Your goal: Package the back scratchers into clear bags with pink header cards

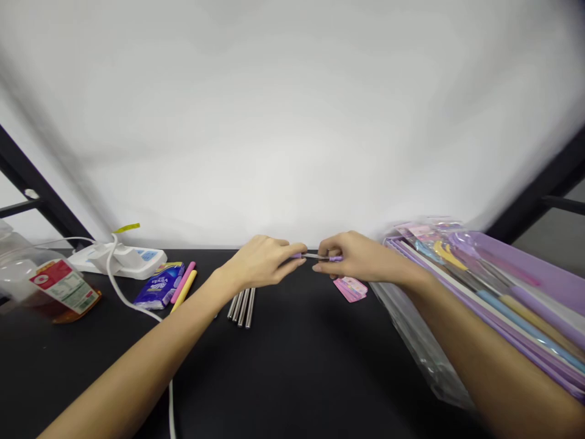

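Between my two hands runs a short thin rod, silvery or clear along the middle and purple at both ends. Its left end is pinched between the thumb and fingers of my left hand. My right hand has its fingers curled around the right end, and part of that end is hidden. Several metal rods lie side by side on the black table below my left hand. Under my right hand rests a small fan of pink printed cards.
At right stands a purple box with long-handled items in clear packaging, beside a clear plastic bag. Leftward are a blue tissue pack, pink and yellow sticks, a power strip, its white cable, and a labelled bottle.
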`<state>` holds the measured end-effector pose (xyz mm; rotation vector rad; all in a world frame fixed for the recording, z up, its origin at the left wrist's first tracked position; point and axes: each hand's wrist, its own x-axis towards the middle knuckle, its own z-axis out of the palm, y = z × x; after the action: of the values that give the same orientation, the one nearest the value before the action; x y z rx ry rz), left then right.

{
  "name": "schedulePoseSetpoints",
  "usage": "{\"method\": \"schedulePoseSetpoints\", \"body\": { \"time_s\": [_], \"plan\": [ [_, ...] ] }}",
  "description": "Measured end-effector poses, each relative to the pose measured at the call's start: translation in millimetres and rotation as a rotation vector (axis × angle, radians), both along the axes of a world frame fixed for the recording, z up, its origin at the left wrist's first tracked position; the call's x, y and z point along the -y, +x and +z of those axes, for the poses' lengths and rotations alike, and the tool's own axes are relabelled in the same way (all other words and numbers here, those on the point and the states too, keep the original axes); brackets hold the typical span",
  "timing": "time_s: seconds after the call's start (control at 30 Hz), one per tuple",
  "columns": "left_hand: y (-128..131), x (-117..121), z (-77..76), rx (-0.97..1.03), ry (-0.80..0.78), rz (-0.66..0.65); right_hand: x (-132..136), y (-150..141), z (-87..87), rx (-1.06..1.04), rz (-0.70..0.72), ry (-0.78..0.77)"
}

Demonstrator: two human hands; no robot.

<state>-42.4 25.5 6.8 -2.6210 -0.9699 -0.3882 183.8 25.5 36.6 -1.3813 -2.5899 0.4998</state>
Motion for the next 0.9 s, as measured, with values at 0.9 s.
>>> {"method": "schedulePoseSetpoints", "body": {
  "time_s": [0.9],
  "plan": [
    [20.8,6.4,-9.7,-0.026,-0.171,0.036,-35.7,72.3,-31.9,0.289,-0.671,-0.155]
  ]
}}
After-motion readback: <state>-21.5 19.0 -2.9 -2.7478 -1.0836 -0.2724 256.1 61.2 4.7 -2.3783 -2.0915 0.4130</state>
